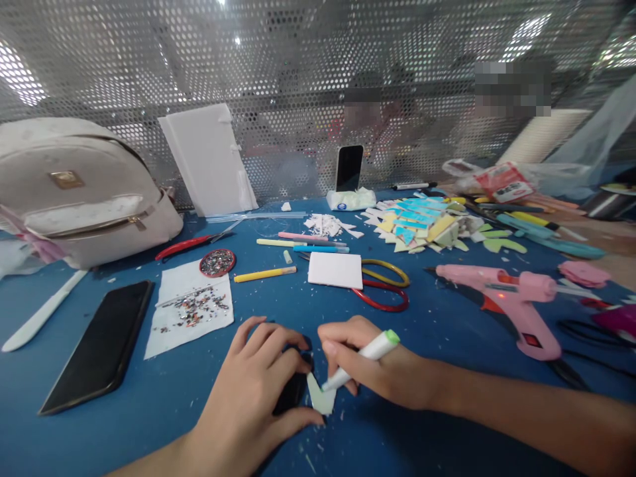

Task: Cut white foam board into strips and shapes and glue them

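Note:
My right hand (370,361) is closed around a white marker (365,358) with a light green end. The marker's tip points down and left at a small pale green cut piece (322,399), perhaps card or foam. With thumb and curled fingers, my left hand (261,384) grips that piece by its left and lower edges near the blue table (199,424). Part of the piece is hidden by the fingers. A white rectangular piece (335,270) lies beyond my hands, on top of scissors with red and yellow handles (385,295).
A pink glue gun (507,288) lies at right, its cord behind. Cut scraps (422,222) are heaped farther back. At left are a phone (99,348), a white sheet with glitter bits (191,308), a white knife (44,311) and a backpack (79,192). Several pens lie mid-table, including a yellow one (265,274).

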Demonstrator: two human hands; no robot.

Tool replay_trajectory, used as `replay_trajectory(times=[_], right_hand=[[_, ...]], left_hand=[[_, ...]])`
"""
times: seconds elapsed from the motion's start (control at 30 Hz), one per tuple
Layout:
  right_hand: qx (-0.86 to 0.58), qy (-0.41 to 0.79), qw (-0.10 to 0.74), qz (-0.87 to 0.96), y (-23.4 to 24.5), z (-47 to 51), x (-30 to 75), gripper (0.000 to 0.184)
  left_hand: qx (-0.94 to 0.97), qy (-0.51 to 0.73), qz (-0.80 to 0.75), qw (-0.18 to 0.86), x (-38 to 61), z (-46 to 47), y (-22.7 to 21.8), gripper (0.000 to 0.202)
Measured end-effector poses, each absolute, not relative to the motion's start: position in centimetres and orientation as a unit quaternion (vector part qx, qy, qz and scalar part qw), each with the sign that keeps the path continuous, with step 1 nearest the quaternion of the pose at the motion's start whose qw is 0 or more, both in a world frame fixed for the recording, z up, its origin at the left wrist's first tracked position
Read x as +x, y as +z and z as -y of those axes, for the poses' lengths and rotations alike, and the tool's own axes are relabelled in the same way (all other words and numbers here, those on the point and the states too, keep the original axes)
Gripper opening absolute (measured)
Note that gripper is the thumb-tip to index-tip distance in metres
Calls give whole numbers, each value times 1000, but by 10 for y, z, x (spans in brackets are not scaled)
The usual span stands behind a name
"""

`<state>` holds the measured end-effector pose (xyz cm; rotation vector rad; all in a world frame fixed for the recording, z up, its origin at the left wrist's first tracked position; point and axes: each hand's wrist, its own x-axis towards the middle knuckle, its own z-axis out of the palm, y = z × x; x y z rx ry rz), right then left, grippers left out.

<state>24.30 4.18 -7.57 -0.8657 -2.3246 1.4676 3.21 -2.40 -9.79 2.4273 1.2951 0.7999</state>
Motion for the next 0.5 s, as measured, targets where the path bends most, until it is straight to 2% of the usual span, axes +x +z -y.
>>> replay_trajectory(times=[0.5], right_hand=[[-305, 518, 125, 789, -76, -41, 245, 42]], left_hand=[[838, 287, -445, 133, 33, 24, -99, 26]])
